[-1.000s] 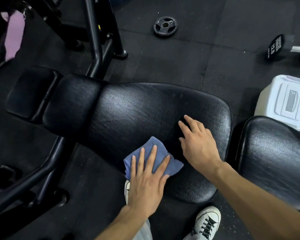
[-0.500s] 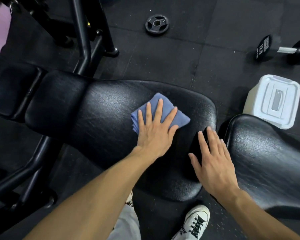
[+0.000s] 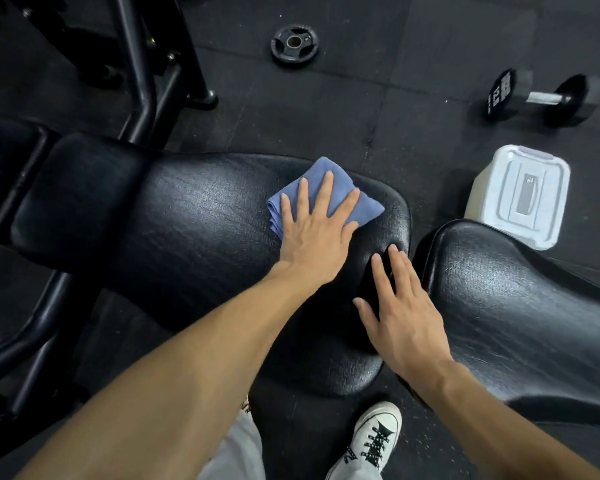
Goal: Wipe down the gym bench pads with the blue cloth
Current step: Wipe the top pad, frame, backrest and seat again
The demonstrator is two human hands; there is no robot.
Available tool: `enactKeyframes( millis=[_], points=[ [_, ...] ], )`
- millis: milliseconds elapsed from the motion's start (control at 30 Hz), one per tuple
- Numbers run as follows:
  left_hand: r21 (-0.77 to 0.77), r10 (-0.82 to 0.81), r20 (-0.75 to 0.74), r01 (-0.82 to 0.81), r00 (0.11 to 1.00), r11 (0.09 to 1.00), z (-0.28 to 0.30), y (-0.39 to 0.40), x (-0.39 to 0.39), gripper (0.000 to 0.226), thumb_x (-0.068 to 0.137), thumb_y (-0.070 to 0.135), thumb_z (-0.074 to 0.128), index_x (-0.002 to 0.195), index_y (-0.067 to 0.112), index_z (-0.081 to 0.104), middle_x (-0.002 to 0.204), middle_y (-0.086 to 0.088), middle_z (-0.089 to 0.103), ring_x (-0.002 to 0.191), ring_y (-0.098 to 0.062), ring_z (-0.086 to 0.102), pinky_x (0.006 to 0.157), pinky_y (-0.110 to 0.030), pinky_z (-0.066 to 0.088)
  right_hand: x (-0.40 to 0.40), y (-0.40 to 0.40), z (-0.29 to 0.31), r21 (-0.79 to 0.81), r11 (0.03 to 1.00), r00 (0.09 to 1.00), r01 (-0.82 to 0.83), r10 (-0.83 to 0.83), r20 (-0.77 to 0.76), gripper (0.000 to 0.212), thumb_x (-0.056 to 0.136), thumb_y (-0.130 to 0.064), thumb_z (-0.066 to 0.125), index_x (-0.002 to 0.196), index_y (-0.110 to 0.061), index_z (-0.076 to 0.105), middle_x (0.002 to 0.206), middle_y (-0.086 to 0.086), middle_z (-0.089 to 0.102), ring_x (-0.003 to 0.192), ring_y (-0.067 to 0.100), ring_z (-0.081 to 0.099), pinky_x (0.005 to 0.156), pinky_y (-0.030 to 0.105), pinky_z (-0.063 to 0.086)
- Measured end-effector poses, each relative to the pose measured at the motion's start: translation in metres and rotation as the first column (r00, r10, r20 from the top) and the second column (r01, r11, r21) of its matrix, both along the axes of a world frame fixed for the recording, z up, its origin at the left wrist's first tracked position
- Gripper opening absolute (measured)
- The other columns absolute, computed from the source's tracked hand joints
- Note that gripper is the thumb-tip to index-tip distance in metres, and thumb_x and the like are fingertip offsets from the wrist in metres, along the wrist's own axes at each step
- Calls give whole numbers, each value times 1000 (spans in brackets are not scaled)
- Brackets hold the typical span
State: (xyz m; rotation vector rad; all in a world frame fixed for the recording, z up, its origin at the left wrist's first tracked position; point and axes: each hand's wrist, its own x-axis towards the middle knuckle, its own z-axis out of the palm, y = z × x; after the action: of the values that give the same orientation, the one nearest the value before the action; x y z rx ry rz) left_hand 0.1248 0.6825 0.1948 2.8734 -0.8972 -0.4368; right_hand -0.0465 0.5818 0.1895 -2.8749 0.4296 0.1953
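Observation:
The folded blue cloth lies on the far right part of the wide black seat pad. My left hand presses flat on the cloth, fingers spread. My right hand rests flat on the pad's right edge, fingers together, holding nothing. A second black pad begins just right of that hand, across a narrow gap. A smaller black pad section joins the seat pad at the left.
The black bench frame rises at the upper left. On the rubber floor lie a weight plate, a dumbbell and a white lidded box. My white shoe stands below the pad.
My left hand pushed the cloth from the pad's near edge up to its far right part. My right hand slid back toward the pad's right edge.

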Motion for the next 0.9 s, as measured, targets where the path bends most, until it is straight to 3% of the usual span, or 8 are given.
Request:
enactKeyframes(
  millis=[267,433,567,700,800,900],
  points=[
    [82,-216,22,213,976,974,5,110,-88,62,104,47,34,161,42,11,173,-4,7,157,-38,4,120,-66,16,-1,-6,6,29,999,1000,-28,27,15,73,100,-48,49,157,-6,35,168,21,25,157,33,25,125,44,32],
    [111,-181,25,178,983,978,2,170,-142,59,105,46,32,161,38,19,171,-7,14,157,-39,13,118,-66,26,-1,-5,6,18,1000,1000,-25,25,-1,73,101,-49,46,158,-7,34,168,21,24,156,34,25,125,44,32],
    [32,22,-52,-21,998,999,6,148,-187,52,107,46,26,159,38,29,171,-4,17,156,-38,15,118,-65,29,-1,-4,6,28,1000,1000,-4,4,19,72,99,-49,51,157,-8,36,167,20,28,155,34,28,123,44,35],
    [61,89,-108,-83,990,995,3,106,-214,57,101,46,36,158,39,32,171,-3,17,155,-39,18,116,-64,29,1,-6,7,66,998,1000,19,-20,15,69,98,-44,58,155,-9,40,165,19,33,152,34,34,119,44,41],
    [52,68,-86,-64,994,997,2,87,-210,59,99,46,37,158,39,32,172,-4,15,155,-40,17,117,-63,26,3,-11,8,106,994,1000,20,-22,18,58,101,-24,56,155,-11,41,164,16,34,152,33,34,112,42,49],
    [51,29,-84,-25,996,998,2,67,-197,60,102,48,30,160,38,23,173,-5,7,157,-39,10,119,-63,25,4,-18,13,159,987,1000,28,-28,-4,65,91,-1,52,155,-10,41,165,11,33,153,29,33,102,39,55]
  ],
)
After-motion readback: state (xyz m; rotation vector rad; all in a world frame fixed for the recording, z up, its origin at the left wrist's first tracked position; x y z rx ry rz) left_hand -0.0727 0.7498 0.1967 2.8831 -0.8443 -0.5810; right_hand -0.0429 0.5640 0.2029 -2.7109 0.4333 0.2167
